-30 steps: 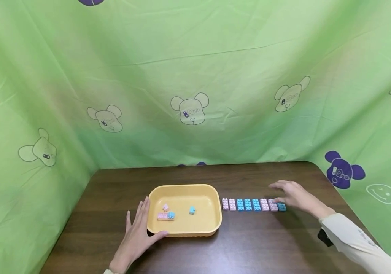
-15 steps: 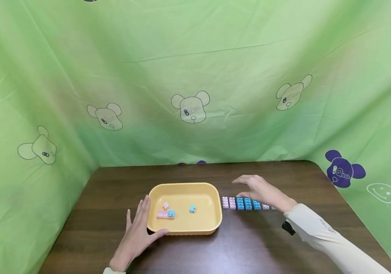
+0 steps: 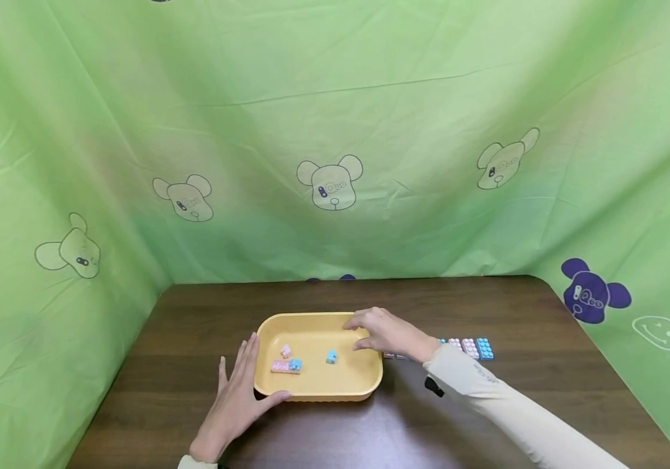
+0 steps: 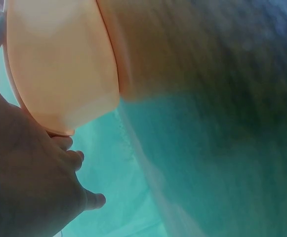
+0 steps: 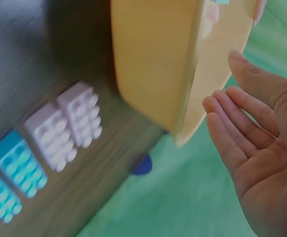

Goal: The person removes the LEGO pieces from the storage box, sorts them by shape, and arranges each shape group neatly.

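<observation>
A yellow plastic tub (image 3: 317, 393) stands on the table. My left hand (image 3: 232, 397) rests along the tub's left side, fingers fairly straight and thumb at the near rim. Inside the tub are a small pink brick (image 3: 285, 351), a pink brick (image 3: 279, 367) with a blue piece (image 3: 295, 364) at its right end, and a small blue brick (image 3: 332, 356). Over the tub's right end is my right hand (image 3: 390, 333), its relaxed fingers apart from the thumb. The right wrist view shows nothing between that thumb and those fingers (image 5: 227, 133).
To the right of the tub, a row of pink and blue studded bricks (image 3: 470, 348) lies on the dark wooden table (image 3: 212, 309). My right forearm hides part of the row. Green printed cloth (image 3: 405, 150) surrounds the table at the back and sides.
My right hand has travelled left from the far end of the brick row to above the tub. The row's right-end bricks are uncovered again. My left hand has stayed put at the tub.
</observation>
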The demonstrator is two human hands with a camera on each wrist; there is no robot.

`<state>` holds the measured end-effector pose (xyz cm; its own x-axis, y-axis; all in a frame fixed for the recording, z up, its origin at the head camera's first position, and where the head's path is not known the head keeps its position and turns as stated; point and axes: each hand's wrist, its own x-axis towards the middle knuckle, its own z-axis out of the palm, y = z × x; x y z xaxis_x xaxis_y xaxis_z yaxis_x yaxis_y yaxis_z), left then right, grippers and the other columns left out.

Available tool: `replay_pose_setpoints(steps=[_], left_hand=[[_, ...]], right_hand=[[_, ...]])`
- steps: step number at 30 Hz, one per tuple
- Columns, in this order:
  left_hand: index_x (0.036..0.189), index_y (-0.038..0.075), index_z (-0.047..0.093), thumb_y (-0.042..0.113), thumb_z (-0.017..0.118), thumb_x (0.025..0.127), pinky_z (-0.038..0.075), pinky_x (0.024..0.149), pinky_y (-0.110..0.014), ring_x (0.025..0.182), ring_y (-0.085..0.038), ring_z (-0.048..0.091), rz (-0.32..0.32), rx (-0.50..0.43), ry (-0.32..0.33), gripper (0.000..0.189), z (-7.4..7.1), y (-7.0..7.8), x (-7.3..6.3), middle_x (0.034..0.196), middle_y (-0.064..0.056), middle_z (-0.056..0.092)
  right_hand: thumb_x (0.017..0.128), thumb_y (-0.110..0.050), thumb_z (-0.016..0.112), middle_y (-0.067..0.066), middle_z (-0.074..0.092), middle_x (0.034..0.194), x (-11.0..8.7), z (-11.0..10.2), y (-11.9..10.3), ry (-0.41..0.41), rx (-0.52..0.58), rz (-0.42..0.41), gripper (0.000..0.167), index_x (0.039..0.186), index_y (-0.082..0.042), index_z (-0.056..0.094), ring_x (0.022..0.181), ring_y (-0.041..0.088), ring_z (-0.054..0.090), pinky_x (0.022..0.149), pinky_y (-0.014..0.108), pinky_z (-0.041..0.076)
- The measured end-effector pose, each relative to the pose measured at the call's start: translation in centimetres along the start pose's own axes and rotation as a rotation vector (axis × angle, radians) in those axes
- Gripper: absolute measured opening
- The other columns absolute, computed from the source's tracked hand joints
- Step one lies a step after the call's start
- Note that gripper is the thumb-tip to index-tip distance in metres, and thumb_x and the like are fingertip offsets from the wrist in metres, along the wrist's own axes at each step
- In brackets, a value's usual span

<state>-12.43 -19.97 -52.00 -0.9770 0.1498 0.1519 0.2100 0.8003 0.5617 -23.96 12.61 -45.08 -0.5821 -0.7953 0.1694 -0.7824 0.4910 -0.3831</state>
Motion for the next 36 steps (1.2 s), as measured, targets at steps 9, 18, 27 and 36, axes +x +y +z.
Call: replay_pose_setpoints(steps=[9,18,27,36], left_hand=[[0.17,0.006,0.015,0.061,0.081,0.086,0.001,0.12,-0.076,0.16,-0.042,0.019,0.003,0.003,-0.005,0.121,0.0,0.1,0.1,0.175,-0.016,0.019],[0.17,0.007,0.015,0.065,0.08,0.085,0.002,0.12,-0.077,0.159,-0.042,0.019,0.012,0.002,0.004,0.121,0.1,0.0,-0.1,0.175,-0.017,0.02],[0.17,0.006,0.017,0.064,0.081,0.085,0.004,0.119,-0.077,0.159,-0.043,0.022,0.018,0.006,0.022,0.121,0.0,0.0,-0.2,0.174,-0.017,0.022],[0.17,0.005,0.017,0.062,0.081,0.085,0.003,0.119,-0.077,0.159,-0.043,0.021,0.017,-0.004,0.018,0.121,0.0,0.1,-0.2,0.174,-0.017,0.022]], right_hand=[[0.087,-0.014,0.087,0.011,0.079,0.104,2.4,2.1,-1.1,-0.087,-0.042,-0.02,0.03,0.11,0.004,0.078,0.095,0.021,0.074,0.087,0.028,0.059],[0.083,-0.012,0.091,0.007,0.079,0.093,3.6,3.8,-1.5,-0.164,-0.008,0.049,0.025,0.101,0.001,0.08,0.081,0.011,0.071,0.077,0.02,0.057],[0.079,-0.013,0.093,-0.004,0.067,0.074,4.0,4.9,-2.0,-0.191,-0.029,0.103,0.019,0.085,-0.006,0.076,0.065,0.002,0.048,0.062,0.017,0.045],[0.078,0.002,0.085,0.0,0.068,0.076,4.0,4.8,-2.0,-0.157,-0.01,0.112,0.014,0.086,-0.003,0.075,0.066,0.005,0.049,0.062,0.018,0.046]])
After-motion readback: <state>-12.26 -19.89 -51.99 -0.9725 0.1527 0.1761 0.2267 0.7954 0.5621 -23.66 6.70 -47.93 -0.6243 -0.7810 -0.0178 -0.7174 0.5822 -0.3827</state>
